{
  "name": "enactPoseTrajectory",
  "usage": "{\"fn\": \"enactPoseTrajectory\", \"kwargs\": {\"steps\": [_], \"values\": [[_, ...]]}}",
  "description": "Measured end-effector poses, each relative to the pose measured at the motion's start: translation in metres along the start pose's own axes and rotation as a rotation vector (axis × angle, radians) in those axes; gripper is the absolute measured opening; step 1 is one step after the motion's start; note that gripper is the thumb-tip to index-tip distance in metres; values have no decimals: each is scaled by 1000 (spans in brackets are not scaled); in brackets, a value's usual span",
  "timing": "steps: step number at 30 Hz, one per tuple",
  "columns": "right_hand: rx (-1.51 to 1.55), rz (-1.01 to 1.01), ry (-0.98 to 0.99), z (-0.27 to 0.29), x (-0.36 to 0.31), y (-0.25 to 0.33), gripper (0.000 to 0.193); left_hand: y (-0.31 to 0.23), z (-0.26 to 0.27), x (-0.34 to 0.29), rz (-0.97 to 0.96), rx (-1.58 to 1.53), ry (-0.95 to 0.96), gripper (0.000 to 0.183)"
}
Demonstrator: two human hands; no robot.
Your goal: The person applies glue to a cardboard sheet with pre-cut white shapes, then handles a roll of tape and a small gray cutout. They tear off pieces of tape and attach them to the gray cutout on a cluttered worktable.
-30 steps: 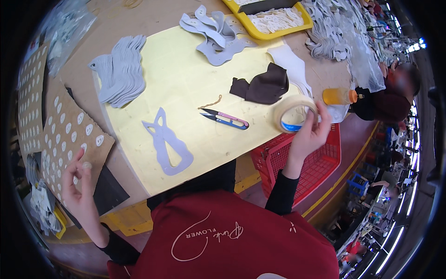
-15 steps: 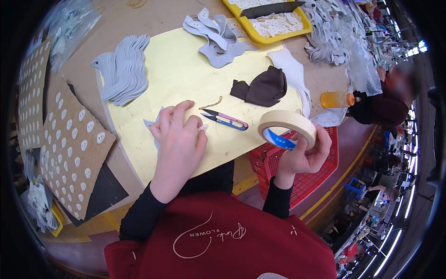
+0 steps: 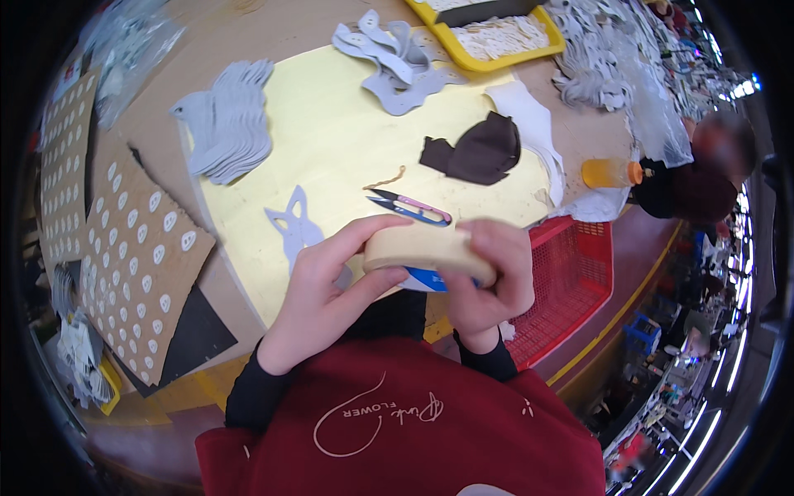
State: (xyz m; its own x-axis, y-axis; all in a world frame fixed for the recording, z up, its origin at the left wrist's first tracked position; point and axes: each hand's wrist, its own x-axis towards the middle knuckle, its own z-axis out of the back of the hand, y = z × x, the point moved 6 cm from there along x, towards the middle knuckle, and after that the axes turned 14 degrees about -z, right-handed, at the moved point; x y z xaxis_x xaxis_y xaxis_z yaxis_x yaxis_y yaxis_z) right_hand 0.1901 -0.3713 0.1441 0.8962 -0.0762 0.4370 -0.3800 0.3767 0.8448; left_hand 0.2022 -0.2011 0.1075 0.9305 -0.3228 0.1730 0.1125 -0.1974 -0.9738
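Observation:
Both my hands grip a roll of cream masking tape (image 3: 426, 249) with a blue inner core, held over the table's near edge. My left hand (image 3: 335, 277) has its thumb and fingers around the roll's left end. At the right end, my right hand (image 3: 492, 277) closes on it, slightly blurred. Just beyond the roll lie thread snips (image 3: 411, 208) with pink and blue handles. A light grey cut-out piece (image 3: 296, 227) with pointed tips lies flat past my left hand, its lower part hidden by that hand.
On the yellow sheet (image 3: 314, 107) sit a stack of grey pieces (image 3: 227, 124), loose grey pieces (image 3: 397, 70) and dark brown fabric (image 3: 480, 149). A yellow tray (image 3: 496, 50) stands far right, an orange bottle (image 3: 610, 173) at the right edge. Below is a red basket (image 3: 571, 285). Another person (image 3: 703, 165) is beyond.
My left hand has left the grey piece and come right to the tape. My right hand has brought the roll left and closer, turning it so its outer side faces up.

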Motion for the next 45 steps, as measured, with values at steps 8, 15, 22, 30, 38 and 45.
{"fn": "enactPoseTrajectory", "kwargs": {"steps": [8, 15, 22, 30, 38, 45], "values": [[610, -739, 374, -43, -1, -24, 86, 31, 17, -18, 340, -664, -402, 41], [322, -491, 482, -65, 3, -5, 94, 38, 19, -27, 427, -1053, -541, 37], [-22, -46, 387, -67, 7, 16, 66, 34, 20, -30, 331, -1258, -521, 38], [472, -547, 244, -63, -4, -14, 63, 12, 27, -29, 239, -778, -566, 33], [190, -307, 361, -63, 4, -12, 38, -46, 34, -19, -366, 555, -176, 43], [460, -455, 354, -68, -4, -7, 36, -31, 30, -18, -365, 536, -142, 41]]}}
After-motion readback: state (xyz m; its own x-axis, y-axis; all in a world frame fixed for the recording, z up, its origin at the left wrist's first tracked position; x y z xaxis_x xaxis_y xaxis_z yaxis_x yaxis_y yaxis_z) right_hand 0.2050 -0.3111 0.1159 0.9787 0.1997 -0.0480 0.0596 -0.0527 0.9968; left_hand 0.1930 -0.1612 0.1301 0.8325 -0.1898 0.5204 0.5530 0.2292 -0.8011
